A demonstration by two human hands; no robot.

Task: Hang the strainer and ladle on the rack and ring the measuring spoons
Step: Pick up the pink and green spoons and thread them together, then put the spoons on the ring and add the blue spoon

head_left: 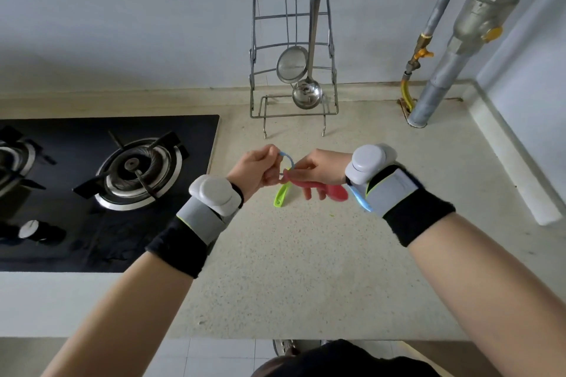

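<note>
The mesh strainer (pixel 292 64) and the steel ladle (pixel 307 94) hang side by side on the wire rack (pixel 256 40) at the back of the counter. In front of the rack, my left hand (pixel 255 170) pinches a light blue ring (pixel 288 157). My right hand (pixel 320 168) meets it at the ring and holds a red measuring spoon (pixel 324 190) by its handle end. A green measuring spoon (pixel 281 194) lies on the counter below my hands. A blue measuring spoon (pixel 360 197) pokes out beside my right wrist, mostly hidden.
A black gas hob (pixel 92 193) with two burners fills the left of the speckled countertop (pixel 306 269). Grey pipes with yellow valves (pixel 444 70) rise in the back right corner. A raised ledge (pixel 505 156) runs along the right side.
</note>
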